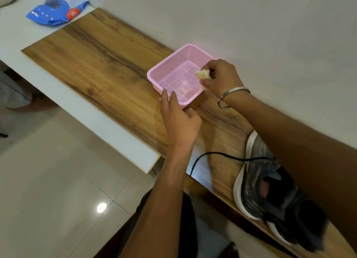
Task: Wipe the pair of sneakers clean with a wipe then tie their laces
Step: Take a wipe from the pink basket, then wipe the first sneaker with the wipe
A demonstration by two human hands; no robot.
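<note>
- Two hands work at a pink perforated basket that sits on the wooden board, close against the wall-side edge of the board.
- Right hand hangs over the basket's right rim, fingers curled and pinching a small crumpled wipe just above the basket's mesh floor.
- A metal bangle circles the right wrist, and the right forearm runs down and to the right, crossing over the sneakers.
- Left hand rests at the basket's near corner; its straight fingertips touch the near rim, while the thumb lies apart on the board beside it. It holds nothing.
- The left forearm reaches up from the lower middle of the view, roughly square to the board's front edge.
- The pair of sneakers, dark grey with white soles, lies at the near right end of the board, well apart from the basket and partly hidden under the right forearm.
- One black lace trails loose from the sneakers across the board and over its front edge, passing near the left forearm.
- A blue packet lies on the white tabletop beyond the board's far corner, well apart from both hands.
</note>
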